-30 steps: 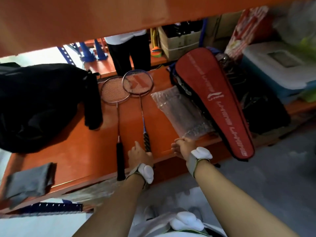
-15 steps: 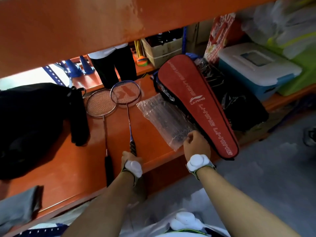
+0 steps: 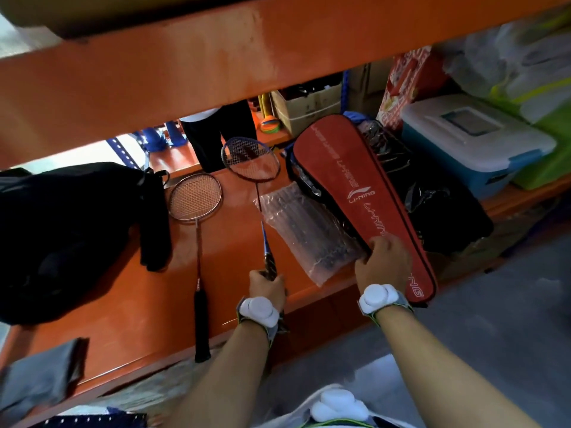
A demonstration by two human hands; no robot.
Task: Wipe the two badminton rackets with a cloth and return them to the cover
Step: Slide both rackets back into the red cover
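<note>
The blue-shafted racket [image 3: 251, 168] is lifted off the orange shelf [image 3: 129, 301] by its handle, its head tilted up toward the back edge, with the left hand [image 3: 267, 287] wrapped tight around the wound handle. The second racket [image 3: 197, 236] lies flat on the shelf just to the left, its black handle reaching the front edge. The red cover [image 3: 364, 199] lies slanted toward the right part of the shelf, its narrow end overhanging the front edge; the right hand [image 3: 383, 264] has its fingers closed over the cover's left edge near that end. A clear air-cushion wrap [image 3: 302, 230] lies between the lifted racket and the cover.

This looks like the return step: one racket is ready to go in while the cover is steadied. The next move would call for finding the cover's opening and feeding the head in first. Whether the zip is open cannot be told. A grey cloth [image 3: 40, 378] sits blurred at the front left corner, partly cut off. Whether either racket was wiped cannot be judged.
</note>
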